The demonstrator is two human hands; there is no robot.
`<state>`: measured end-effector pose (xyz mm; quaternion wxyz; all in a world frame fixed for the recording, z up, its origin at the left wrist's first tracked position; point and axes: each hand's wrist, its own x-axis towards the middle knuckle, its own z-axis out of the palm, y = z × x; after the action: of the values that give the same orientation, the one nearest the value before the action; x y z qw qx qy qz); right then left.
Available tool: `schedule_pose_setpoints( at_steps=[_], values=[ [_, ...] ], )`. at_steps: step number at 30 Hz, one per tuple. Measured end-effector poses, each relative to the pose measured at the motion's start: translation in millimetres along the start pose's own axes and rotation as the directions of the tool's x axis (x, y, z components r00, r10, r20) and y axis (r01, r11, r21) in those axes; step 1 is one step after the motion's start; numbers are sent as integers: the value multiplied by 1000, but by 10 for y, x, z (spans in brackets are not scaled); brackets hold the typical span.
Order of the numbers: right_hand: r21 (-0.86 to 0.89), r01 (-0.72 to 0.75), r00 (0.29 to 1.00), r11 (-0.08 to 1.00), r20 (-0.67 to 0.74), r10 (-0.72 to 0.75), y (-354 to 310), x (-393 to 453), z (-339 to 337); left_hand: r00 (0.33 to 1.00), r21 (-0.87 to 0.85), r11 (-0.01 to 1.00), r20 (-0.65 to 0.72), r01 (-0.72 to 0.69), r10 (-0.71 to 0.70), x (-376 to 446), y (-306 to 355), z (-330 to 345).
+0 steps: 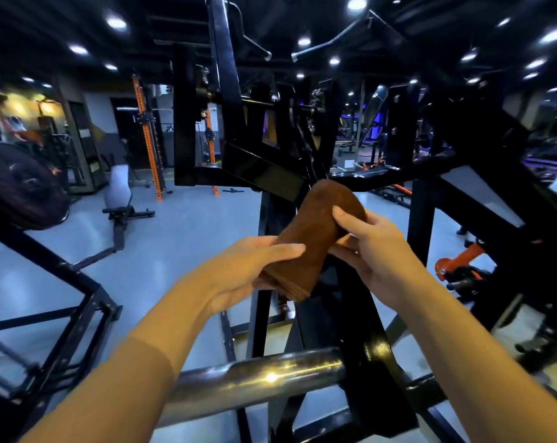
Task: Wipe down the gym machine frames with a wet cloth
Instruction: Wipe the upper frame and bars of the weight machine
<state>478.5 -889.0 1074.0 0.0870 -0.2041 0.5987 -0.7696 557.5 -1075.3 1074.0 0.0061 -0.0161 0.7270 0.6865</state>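
Grey gym floor — black machine frame

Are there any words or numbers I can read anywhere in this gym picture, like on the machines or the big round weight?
None can be read.
Round black weight plate: faint marks, too blurred to read.
Black steel machine frame: no label shows.
Folded brown cloth, held by the left hand and right hand: plain, no print.
Orange upright rack posts: only holes, no legible numbers.
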Motion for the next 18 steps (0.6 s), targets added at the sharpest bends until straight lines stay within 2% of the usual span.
schedule_pose_setpoints(
  at_steps=[3, 5, 7, 10, 12, 14, 16, 18],
  values=[
    [131, -127, 992, 983, 19, 126, -16, 16, -181, 997, -30, 999, -67, -43, 41, 51, 23, -51],
    [114, -212, 976, 971, 77, 204, -71, 39, -331, 994, -21, 998, -91, -63, 61, 91, 75, -43],
    [44, -302, 945, 952, 145, 293, -160, 79, -454, 998, 26, 998, -28, -63, 64, 98, 157, -32],
    [-75, -424, 858, 902, 285, 427, -271, 123, -571, 992, 187, 982, 128, -33, 9, 58, 315, 13],
    [-242, -406, 809, 881, 354, 470, -287, 147, -595, 989, 228, 973, 148, -29, -6, 85, 385, 64],
    [-369, -318, 792, 873, 403, 459, -273, 163, -586, 997, 149, 988, 76, -40, 29, 175, 401, 124],
    [-378, -223, 821, 898, 424, 383, -243, 193, -582, 995, -5, 998, -75, -61, 60, 318, 367, 179],
    [-322, -167, 878, 932, 382, 289, -200, 217, -581, 976, -151, 984, -211, -90, 57, 440, 314, 241]
  ],
)
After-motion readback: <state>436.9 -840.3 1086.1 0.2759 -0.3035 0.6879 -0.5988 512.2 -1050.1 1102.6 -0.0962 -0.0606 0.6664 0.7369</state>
